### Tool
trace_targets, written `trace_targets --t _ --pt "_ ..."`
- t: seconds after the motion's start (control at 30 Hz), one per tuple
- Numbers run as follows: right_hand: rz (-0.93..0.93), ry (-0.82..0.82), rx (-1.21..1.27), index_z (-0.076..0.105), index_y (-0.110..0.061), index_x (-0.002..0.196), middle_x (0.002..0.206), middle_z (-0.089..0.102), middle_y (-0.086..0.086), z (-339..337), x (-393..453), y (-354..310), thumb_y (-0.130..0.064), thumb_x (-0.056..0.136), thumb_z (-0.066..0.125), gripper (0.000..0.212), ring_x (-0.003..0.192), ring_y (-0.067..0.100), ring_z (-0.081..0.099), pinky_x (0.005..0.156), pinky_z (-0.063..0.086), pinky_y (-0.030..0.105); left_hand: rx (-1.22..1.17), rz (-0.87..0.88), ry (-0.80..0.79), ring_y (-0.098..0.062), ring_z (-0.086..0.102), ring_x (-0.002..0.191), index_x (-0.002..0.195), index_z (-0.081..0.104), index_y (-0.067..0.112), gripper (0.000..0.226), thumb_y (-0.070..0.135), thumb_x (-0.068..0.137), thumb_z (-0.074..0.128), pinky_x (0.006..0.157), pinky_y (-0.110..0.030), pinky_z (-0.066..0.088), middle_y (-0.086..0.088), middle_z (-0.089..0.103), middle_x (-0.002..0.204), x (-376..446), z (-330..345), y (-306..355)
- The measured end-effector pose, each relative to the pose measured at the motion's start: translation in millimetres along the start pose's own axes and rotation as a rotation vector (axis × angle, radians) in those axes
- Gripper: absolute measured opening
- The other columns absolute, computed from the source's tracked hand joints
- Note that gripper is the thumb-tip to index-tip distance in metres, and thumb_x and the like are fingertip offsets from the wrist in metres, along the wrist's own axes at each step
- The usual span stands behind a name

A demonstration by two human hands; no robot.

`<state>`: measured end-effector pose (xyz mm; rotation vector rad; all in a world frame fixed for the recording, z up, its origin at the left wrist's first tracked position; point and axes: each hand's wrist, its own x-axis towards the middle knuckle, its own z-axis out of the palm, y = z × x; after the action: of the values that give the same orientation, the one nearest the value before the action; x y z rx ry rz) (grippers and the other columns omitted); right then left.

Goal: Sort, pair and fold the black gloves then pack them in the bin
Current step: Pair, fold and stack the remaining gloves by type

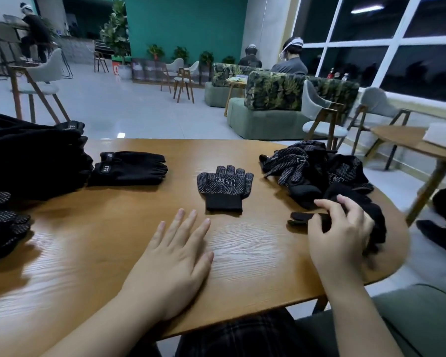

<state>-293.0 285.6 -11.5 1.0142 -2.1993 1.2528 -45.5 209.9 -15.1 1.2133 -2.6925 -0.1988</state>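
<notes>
One wide-angle view here, worn on the person's head, looking forward and down across the rounded brown wooden table (101, 228). It sits close above the table's near edge, so the near edge fills the bottom, while beyond the far edge the room bends away.

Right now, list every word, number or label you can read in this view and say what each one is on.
"5.11": white patch on the cuff of the plain black glove, seen sideways.
Boxed white characters on the palm of the dotted glove: not legible enough to quote.
Similar print on gloves in the right pile: too crumpled to read.
Patch on the left stack: too blurred.
White mark on the orange sign: too small.
</notes>
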Motion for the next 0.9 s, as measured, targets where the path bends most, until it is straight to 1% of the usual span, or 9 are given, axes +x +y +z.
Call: trace_targets --t 0.1,0.17,0.3,0.4,0.47,0.57,0.77,0.83,0.9 --pt "0.090 -0.057 -0.150 0.069 -0.028 0.107 0.150 0.030 0.010 2.4 10.4 10.1 -0.017 0.087 0.057 0.026 0.141 0.029 0.012 0.108 0.016 0.055 -0.049 -0.008 0.005 0.003 -0.040 0.129 0.142 -0.018 0.044 0.103 0.079 0.047 -0.038 0.112 -0.027 -0.021 0.022 -0.033 0.144 -0.5 -1.7 -0.9" --pt "0.169 -0.182 -0.218 0.066 -0.035 0.113 0.156 0.018 0.008 4.1 14.0 13.1 -0.025 0.089 0.054 0.028 0.144 0.026 -0.001 0.113 0.007 0.054 -0.073 -0.008 0.016 0.004 -0.039 0.129 0.144 -0.015 0.043 0.093 0.078 0.058 -0.023 0.111 -0.025 -0.021 0.022 -0.029 0.147 -0.9 -2.5 -1.4" --pt "0.223 -0.368 -0.303 0.048 -0.033 0.136 0.157 0.016 0.006 4.7 16.3 11.8 -0.034 0.094 0.046 0.042 0.145 0.022 0.003 0.115 -0.001 0.051 -0.091 -0.005 0.011 0.006 -0.039 0.128 0.144 -0.014 0.043 0.091 0.075 0.060 -0.022 0.112 -0.025 -0.020 0.023 -0.027 0.148 -0.4 -4.2 -0.6" --pt "0.191 -0.346 -0.378 0.031 -0.021 0.147 0.157 0.018 0.006 4.5 14.4 9.1 -0.037 0.095 0.043 0.056 0.144 0.023 0.009 0.114 0.006 0.048 -0.095 -0.010 0.008 0.006 -0.038 0.129 0.144 -0.014 0.043 0.087 0.069 0.061 -0.019 0.112 -0.024 -0.019 0.023 -0.025 0.150 -0.6 -4.5 0.2" --pt "0.148 -0.272 -0.370 0.028 -0.018 0.147 0.156 0.020 0.006 2.9 11.1 7.1 -0.038 0.093 0.045 0.060 0.139 0.024 0.015 0.110 0.018 0.047 -0.108 -0.008 0.014 0.007 -0.039 0.128 0.144 -0.014 0.044 0.096 0.080 0.055 -0.022 0.111 -0.023 -0.019 0.024 -0.024 0.150 -0.7 -4.5 0.5" --pt "0.095 -0.166 -0.252 0.031 -0.016 0.146 0.154 0.026 0.007 2.0 8.5 5.7 -0.033 0.092 0.049 0.060 0.127 0.025 0.024 0.103 0.030 0.044 -0.094 -0.017 0.010 0.009 -0.039 0.127 0.144 -0.012 0.045 0.112 0.080 0.041 -0.040 0.111 -0.023 -0.019 0.027 -0.024 0.146 -0.1 -3.2 -0.7" --pt "-0.117 0.120 -0.018 0.048 -0.006 0.135 0.140 0.046 0.018 2.3 3.8 6.5 -0.017 0.088 0.054 0.049 0.114 0.028 0.036 0.092 0.042 0.044 -0.120 -0.025 0.026 0.008 -0.034 0.130 0.146 -0.006 0.042 0.102 0.082 0.054 -0.023 0.112 -0.023 -0.018 0.023 -0.017 0.152 1.1 -3.3 0.6" --pt "-0.193 0.139 0.057 0.048 -0.005 0.136 0.143 0.043 0.016 1.2 2.4 6.4 -0.021 0.088 0.047 0.050 0.117 0.024 0.038 0.092 0.043 0.040 -0.099 -0.027 0.012 0.008 -0.034 0.130 0.145 -0.007 0.044 0.114 0.084 0.042 -0.035 0.112 -0.023 -0.018 0.026 -0.019 0.149 1.2 -2.9 -0.2" --pt "-0.259 0.091 0.150 0.044 -0.007 0.138 0.148 0.037 0.012 1.8 1.2 6.9 -0.026 0.091 0.040 0.051 0.124 0.024 0.043 0.094 0.049 0.041 -0.092 -0.029 0.013 0.008 -0.035 0.130 0.145 -0.009 0.044 0.114 0.084 0.041 -0.035 0.112 -0.023 -0.018 0.028 -0.021 0.146 1.0 -2.5 -1.3"
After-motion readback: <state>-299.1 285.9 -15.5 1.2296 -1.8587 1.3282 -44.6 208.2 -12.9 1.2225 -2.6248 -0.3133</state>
